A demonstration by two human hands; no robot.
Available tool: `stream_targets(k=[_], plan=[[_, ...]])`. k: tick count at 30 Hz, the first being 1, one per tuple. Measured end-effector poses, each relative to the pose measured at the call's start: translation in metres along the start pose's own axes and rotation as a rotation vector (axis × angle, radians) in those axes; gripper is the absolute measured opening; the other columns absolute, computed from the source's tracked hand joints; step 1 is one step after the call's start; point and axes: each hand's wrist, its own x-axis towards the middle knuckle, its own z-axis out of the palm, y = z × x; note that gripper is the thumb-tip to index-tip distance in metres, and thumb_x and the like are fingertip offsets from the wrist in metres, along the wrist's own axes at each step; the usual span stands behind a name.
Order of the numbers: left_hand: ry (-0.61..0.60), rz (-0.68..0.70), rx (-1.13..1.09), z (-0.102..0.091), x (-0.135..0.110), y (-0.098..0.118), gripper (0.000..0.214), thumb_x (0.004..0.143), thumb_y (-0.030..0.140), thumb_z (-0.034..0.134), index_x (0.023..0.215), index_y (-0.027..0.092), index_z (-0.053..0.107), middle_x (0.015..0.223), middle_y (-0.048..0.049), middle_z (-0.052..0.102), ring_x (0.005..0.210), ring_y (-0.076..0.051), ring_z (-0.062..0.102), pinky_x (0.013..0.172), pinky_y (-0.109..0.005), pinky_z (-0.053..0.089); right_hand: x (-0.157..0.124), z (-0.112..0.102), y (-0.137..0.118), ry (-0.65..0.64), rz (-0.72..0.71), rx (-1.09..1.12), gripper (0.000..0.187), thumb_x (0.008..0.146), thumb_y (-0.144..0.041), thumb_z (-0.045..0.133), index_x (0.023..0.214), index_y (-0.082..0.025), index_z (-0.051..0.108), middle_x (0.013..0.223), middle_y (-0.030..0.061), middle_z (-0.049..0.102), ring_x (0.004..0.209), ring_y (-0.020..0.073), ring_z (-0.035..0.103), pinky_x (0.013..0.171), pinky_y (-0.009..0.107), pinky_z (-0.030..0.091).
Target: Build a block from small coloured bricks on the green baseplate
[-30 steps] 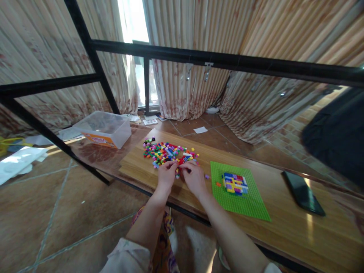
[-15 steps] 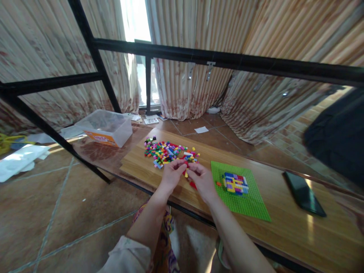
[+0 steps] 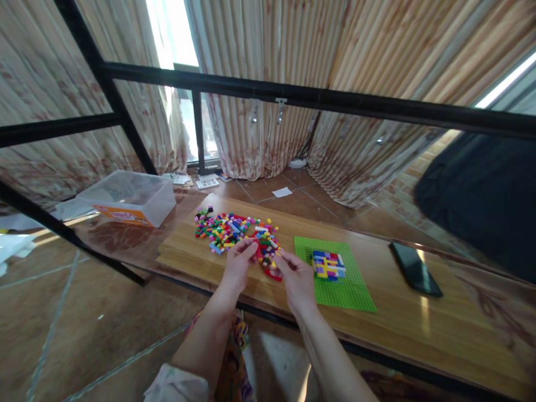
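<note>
My left hand [image 3: 238, 265] is over the near edge of a heap of small toy building bricks [image 3: 228, 229], its thumb and fingers pinched on a red building brick [image 3: 254, 240]. To its right, my right hand [image 3: 296, 277] has thumb and fingertips closed together; what they hold, if anything, is too small to make out against the yellow bricks behind. Below the fingertips a few red bricks [image 3: 273, 274] lie on the wooden board. Right of my right hand is a green baseplate [image 3: 355, 287], bearing a flat block of blue, yellow, white and purple bricks [image 3: 329, 264].
A black phone [image 3: 414, 269] lies on the wooden board [image 3: 393, 329] at the right. Beyond the board's left end stands a clear plastic box [image 3: 129, 192] with an orange label. A black metal frame bar [image 3: 234, 86] crosses above, with curtains behind.
My hands have moved apart from where they met around a red brick; the left now has red at its fingertips. The whole view has shifted, so the scene sits further left.
</note>
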Motion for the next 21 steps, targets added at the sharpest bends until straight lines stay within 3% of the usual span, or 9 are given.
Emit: stream_targets(k=[3,7,11,14,21], plan=[[-0.003,0.001,0.050,-0.002,0.001,0.001,0.030,0.057,0.032,0.082,0.074,0.014,0.066,0.056,0.0047,0.057,0.049,-0.005,0.046,0.048,-0.018,0.034,-0.010,-0.038,-0.007,0.095,-0.016,-0.034,0.041,0.063,-0.047,0.076,0.091,-0.016,0.075,0.079,0.0048,0.074,0.061,0.0150,0.064,0.061,0.030,0.055],[0.047,0.010,0.113,-0.004,0.003,0.003,0.031,0.055,0.033,0.082,0.073,0.014,0.065,0.054,0.0054,0.057,0.047,-0.005,0.044,0.047,-0.017,0.033,-0.012,-0.121,-0.009,0.301,-0.042,-0.235,0.048,0.066,-0.050,0.070,0.098,-0.014,0.074,0.085,0.0078,0.075,0.069,0.0181,0.067,0.066,0.032,0.056],[0.088,0.013,0.154,-0.004,0.006,0.003,0.033,0.052,0.033,0.082,0.073,0.014,0.065,0.053,0.0058,0.056,0.046,-0.005,0.044,0.047,-0.018,0.033,0.005,-0.186,-0.011,0.314,-0.021,-0.599,0.054,0.074,-0.048,0.057,0.106,-0.007,0.071,0.076,0.0091,0.073,0.065,0.0200,0.067,0.062,0.032,0.054],[0.104,0.013,0.174,-0.003,0.007,0.002,0.036,0.050,0.034,0.083,0.073,0.014,0.066,0.054,0.0055,0.056,0.045,-0.005,0.044,0.046,-0.018,0.033,0.021,-0.199,-0.013,0.265,-0.022,-0.665,0.044,0.071,-0.042,0.060,0.098,-0.010,0.074,0.070,0.0065,0.072,0.063,0.0201,0.066,0.059,0.030,0.051],[0.111,0.042,0.213,-0.001,0.008,0.000,0.036,0.050,0.035,0.083,0.073,0.014,0.066,0.055,0.0052,0.056,0.045,-0.005,0.043,0.046,-0.018,0.032,0.037,-0.187,-0.015,0.195,-0.038,-0.768,0.031,0.068,-0.036,0.062,0.086,-0.016,0.077,0.067,0.0037,0.070,0.062,0.0195,0.064,0.056,0.028,0.046]])
